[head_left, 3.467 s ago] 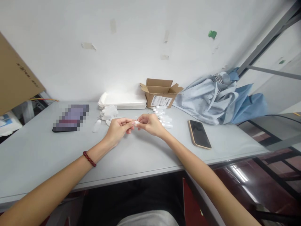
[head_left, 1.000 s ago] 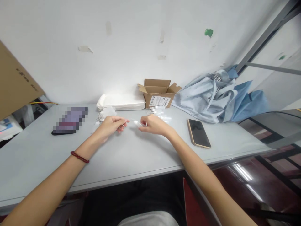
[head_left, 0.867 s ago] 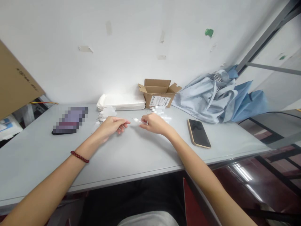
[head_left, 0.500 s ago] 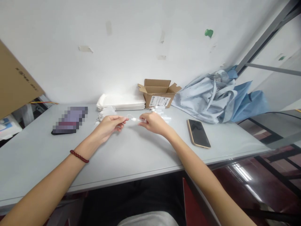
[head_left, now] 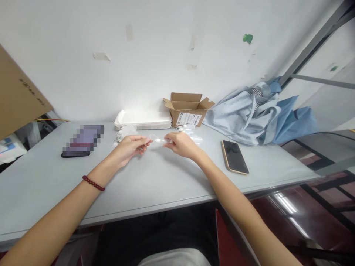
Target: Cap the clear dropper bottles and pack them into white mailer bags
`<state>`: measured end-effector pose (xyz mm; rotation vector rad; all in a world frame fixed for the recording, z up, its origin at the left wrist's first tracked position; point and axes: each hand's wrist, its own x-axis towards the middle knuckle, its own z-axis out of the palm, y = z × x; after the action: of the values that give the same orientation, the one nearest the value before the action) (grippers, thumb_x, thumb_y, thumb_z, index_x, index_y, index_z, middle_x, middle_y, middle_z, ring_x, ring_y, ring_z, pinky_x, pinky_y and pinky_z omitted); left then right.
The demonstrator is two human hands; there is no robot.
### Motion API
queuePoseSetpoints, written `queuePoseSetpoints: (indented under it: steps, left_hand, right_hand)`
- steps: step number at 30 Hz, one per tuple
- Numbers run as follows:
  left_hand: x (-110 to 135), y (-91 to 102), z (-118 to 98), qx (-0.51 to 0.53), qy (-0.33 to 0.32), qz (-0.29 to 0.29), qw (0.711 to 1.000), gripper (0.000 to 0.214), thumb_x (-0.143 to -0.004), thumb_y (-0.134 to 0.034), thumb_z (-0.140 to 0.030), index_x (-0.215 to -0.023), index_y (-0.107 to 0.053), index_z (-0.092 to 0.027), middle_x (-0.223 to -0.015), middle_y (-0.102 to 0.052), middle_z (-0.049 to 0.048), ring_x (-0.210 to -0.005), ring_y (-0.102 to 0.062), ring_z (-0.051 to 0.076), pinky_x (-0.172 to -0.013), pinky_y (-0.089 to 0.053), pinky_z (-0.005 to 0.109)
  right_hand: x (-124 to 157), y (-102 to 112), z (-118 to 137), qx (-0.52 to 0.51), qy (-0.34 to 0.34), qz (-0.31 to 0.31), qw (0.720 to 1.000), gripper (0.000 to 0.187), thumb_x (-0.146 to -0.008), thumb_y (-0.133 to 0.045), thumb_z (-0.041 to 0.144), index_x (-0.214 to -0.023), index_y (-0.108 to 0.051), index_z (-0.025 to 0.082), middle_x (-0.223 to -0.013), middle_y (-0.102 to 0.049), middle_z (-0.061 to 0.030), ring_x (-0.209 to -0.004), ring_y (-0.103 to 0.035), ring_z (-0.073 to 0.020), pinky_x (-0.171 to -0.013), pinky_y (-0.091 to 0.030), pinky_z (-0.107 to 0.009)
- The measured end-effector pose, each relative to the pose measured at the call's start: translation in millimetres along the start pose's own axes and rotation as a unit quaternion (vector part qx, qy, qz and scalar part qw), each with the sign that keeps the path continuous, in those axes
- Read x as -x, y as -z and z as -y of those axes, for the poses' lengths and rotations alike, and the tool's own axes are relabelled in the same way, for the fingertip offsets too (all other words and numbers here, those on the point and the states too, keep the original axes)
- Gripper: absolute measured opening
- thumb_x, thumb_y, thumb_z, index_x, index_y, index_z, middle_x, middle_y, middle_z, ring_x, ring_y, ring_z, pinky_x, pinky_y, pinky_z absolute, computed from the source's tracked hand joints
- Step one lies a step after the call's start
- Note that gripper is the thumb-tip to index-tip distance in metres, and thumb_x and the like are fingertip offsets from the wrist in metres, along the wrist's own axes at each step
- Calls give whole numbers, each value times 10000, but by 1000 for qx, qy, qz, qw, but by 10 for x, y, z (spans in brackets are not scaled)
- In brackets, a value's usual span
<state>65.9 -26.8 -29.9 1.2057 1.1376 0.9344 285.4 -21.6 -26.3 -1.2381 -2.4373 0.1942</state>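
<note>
My right hand is closed in a pinch around a small clear tube, most of it hidden by the fingers. A white cap with a thin white cord loop sticks out of its left end. My left hand, its thumb and forefinger pressed together, pinches the cord at the loop's left side. Just behind and beside my right hand lie several clear tubes with white tops. A bunch of white cords rests behind my left hand.
At the wall stand a stack of white paper sleeves and an open cardboard box. A phone lies on the right, a blurred-out dark device on the left. Blue cloth is heaped at the back right of the grey table.
Both hands keep nearly the same place and grip. The whole view has shifted very slightly.
</note>
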Motion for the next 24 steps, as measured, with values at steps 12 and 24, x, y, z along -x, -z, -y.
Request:
queuePoseSetpoints:
  steps: [12,24]
  left_hand:
    - [-8,10,5,1,-1,1,1000,249,-670,-792,-359,-733,-722,-129,-705,-593,30,-609,-497,105,-557,-401,250]
    - [-5,5,16,-9,1,9,1000,216,-685,-781,-338,-709,-713,-134,-730,-578,26,-632,-500,101,-541,-393,223]
  right_hand:
    - [1,14,10,-24,-12,-11,1000,173,-888,-593,248,-991,-644,118,-857,-665,-81,-703,-549,-145,-654,-339,-247]
    - [-6,-4,-27,-28,18,-17,999,125,-869,-619,206,-927,-655,100,-811,-656,-83,-669,-536,-136,-630,-332,-242]
